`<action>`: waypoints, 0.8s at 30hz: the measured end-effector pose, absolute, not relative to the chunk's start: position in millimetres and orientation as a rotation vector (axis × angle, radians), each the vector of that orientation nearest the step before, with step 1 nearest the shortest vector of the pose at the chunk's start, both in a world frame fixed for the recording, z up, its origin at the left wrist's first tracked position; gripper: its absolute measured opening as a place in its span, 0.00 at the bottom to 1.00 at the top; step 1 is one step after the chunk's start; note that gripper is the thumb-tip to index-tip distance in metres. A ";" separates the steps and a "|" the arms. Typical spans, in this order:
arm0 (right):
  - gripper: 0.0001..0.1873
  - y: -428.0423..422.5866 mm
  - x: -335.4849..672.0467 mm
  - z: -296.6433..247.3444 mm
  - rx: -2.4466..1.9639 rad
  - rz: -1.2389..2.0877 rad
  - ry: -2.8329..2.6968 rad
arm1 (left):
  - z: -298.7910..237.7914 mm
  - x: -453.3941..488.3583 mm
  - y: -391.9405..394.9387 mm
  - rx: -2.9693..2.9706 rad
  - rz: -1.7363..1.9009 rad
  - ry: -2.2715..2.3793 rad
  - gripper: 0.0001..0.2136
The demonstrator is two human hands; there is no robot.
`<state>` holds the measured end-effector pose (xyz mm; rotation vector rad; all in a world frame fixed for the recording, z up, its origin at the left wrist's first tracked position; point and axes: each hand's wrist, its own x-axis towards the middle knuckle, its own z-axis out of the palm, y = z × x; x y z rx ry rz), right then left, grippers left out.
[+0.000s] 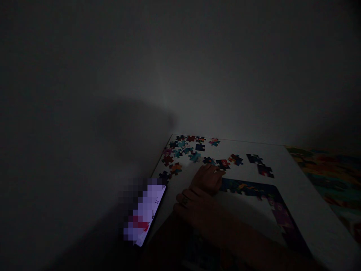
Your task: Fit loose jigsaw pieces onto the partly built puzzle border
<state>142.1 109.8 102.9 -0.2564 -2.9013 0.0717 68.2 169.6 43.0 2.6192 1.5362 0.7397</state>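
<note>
The scene is very dim. My left hand (pixel 207 178) is at the upper left end of a partly joined jigsaw puzzle (pixel 248 187), its fingers bent and drawn together. Whatever lies under those fingertips is too dark to make out. Across my left wrist lies my right hand (pixel 194 203), its fingers curled over it, one wearing a ring. The joined puzzle pieces form a dark blue border along the top and right, with a purple part on the right side. Just beyond my left hand lie loose puzzle pieces, among them a dark red one (pixel 223 164) and an orange-brown one (pixel 235 159).
Several loose pieces (pixel 187 149) are spread over the far left corner of the white table (pixel 194 171). Two dark pieces (pixel 265 170) lie farther right. A lit phone (pixel 150 210) is at the left edge. A colourful picture (pixel 324 180) lies right; a wall (pixel 225 75) stands behind.
</note>
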 end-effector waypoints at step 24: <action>0.10 110.7 143.1 105.6 -0.279 0.129 -2.923 | 47.4 72.4 170.7 2.583 0.704 1.463 0.13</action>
